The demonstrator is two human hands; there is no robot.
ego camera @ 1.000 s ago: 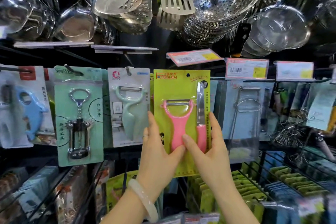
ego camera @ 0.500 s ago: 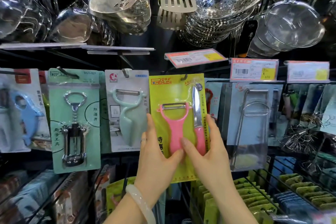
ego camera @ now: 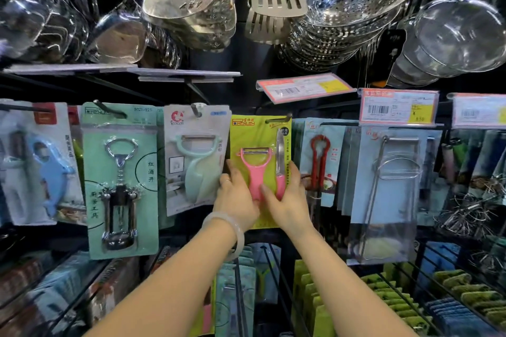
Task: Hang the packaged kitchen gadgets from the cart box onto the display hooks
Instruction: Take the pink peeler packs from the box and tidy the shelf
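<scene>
The head view showed both hands holding a yellow-green peeler pack [ego camera: 258,139] up against the display rack, between a white peeler pack [ego camera: 195,159] and a pack with a red tool [ego camera: 319,161]. The left hand [ego camera: 236,198] pinched the pack's left edge, thumb on the front and fingers behind. The right hand [ego camera: 287,200] pinched the right edge the same way, its thumb on the pink peeler [ego camera: 255,169] under the plastic. The hole at the pack's top edge sat on a dark hook [ego camera: 279,119], though how far back it had gone could not be told. To do this step well, the hands should probably push the pack straight back along the hook, keep it flat and level, and let go only when it hangs by itself. Care was needed so the packs on each side did not get knocked.
</scene>
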